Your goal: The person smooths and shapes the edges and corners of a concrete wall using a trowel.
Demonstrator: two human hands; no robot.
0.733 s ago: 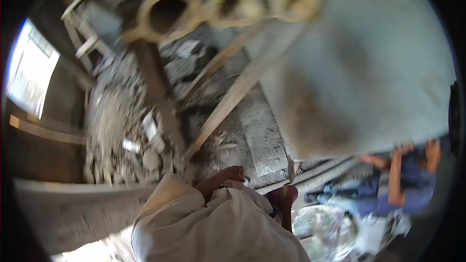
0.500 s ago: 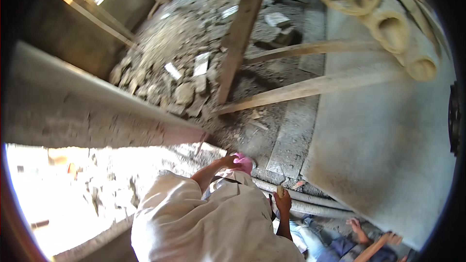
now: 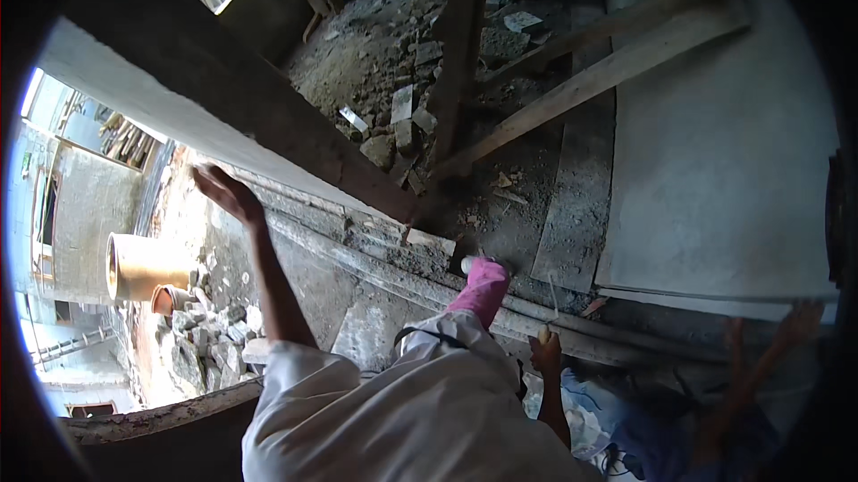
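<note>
the left hand is open and touches the wall above it. the right hand grips something small; i cannot tell what.

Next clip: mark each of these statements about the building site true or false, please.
1. The left hand is open and holds nothing, up beside the long concrete beam. True.
2. The sleeve on that arm is black. False: the sleeve is white.
3. Broken stone rubble lies on the ground beyond the beam. True.
4. The big pipe section at the left is blue and stands upright. False: the pipe section is tan and lies on its side.
5. A long wooden plank runs slantwise across the ground at the upper right. True.
</note>
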